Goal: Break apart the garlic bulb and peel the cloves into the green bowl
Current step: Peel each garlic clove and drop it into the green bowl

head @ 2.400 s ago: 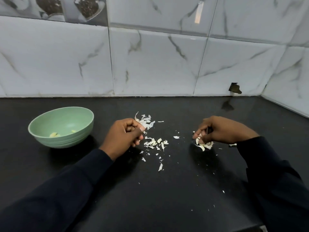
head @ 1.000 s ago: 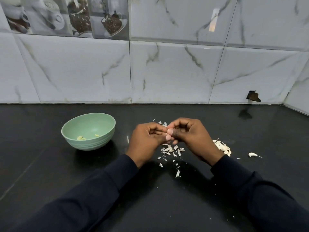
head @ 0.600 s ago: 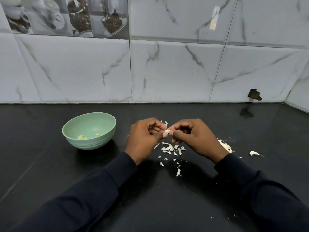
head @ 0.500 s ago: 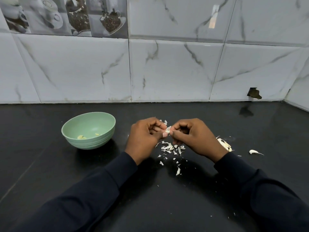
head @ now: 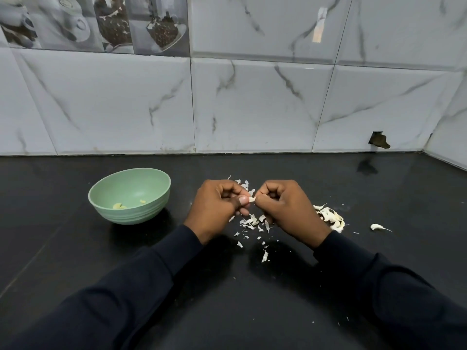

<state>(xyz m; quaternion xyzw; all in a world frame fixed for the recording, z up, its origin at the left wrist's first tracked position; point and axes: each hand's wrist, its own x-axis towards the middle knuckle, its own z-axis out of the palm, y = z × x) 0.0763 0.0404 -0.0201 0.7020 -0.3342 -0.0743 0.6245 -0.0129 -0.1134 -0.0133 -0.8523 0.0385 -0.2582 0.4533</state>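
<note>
While we pinch small pale garlic clove [head: 251,199] over black stone counter [head: 75,248], left hand [head: 219,208] grips its body, right hand [head: 283,208] nips skin at tip. We judge it light, firm, slippery once bared; skin papery, tears easily. To left, well apart, sits round pale-green bowl [head: 141,213].

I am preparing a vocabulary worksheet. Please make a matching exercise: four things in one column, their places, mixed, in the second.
1. green bowl
2. garlic clove
3. peel scraps
4. heap of garlic cloves

A. pinched between left hand and right hand
B. on the black counter, left of the left hand
C. on the counter, below and between the hands
D. just right of the right hand

Pairs: 1-B, 2-A, 3-C, 4-D
</note>
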